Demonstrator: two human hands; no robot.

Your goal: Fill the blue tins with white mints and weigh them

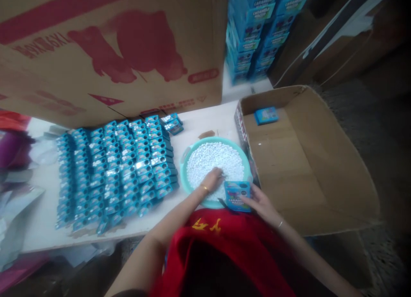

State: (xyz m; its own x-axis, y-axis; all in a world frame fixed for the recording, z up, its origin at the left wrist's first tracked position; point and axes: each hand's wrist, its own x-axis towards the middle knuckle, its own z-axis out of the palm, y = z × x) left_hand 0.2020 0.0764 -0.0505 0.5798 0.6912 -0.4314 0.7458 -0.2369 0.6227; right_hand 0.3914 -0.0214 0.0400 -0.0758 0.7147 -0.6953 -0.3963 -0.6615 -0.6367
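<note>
Little white pieces (210, 153) are piled loose in a round mint-green basin (184, 176); one blue printed box (233, 193) is held at its near-right edge.

It is dim, darkest at right; blue boxes (114, 172) at left shine a little, and everything looks blurry.

The person wears a bright red garment (247, 235), loosely creased, with yellow markings (205, 224) on it (they resemble written characters, but blur makes them unreadable). Lower down, a broad black area (224, 273) shows against the red, its fabric texture lost in shadow. A dark sleeve edge (130, 293) appears above the left elbow, and both forearms are uncovered. The left hand (213, 179) is gloveless, with a gold-toned bangle (204, 188) at its wrist; the right hand (261, 202), also gloveless, has a thin, pale, silvery band (280, 223).
</note>
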